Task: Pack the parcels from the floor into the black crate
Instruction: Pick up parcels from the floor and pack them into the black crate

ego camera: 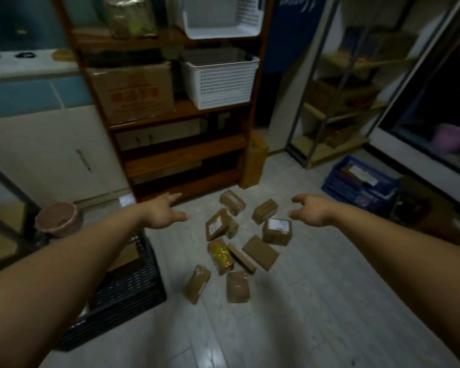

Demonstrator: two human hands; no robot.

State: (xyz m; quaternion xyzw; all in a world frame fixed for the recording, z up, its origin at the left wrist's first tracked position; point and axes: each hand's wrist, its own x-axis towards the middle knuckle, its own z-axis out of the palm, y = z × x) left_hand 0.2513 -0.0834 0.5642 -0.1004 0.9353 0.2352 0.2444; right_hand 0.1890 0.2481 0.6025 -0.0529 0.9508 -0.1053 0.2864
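Both arms are stretched forward toward the wooden shelving unit (181, 155). The left hand (165, 212) is held in the air in front of the unit's bottom shelf, fingers extended and relaxed, with nothing gripped. The right hand (312, 211) is held level with it, off the unit's right front corner, fingers loosely curved, and nothing is held there either.

Between and below the two hands, the parcels (259, 252) are seen scattered on the pale floor (303, 301) just in front of the unit's right half. They are brown, taped and mostly small, and several are touching or overlapping. A white-labelled box (278, 231) is set at the far right of the cluster, a parcel with yellow print (221, 257) lies toward its middle, and two more are lying nearest the camera, apart from the rest.

The black crate (133, 288) is placed on the floor in front of the unit's left half, partly covered by the left forearm. A piece of brown cardboard (125, 257) is glimpsed inside it.

A tall taped package (252, 163) is leaned against the unit's right post. On the unit's shelves a cardboard box (133, 92) and a white perforated basket (221, 81) are stored side by side. A blue crate (361, 181) is seen well to the right of the unit, and a brown pot (57, 219) to its left.
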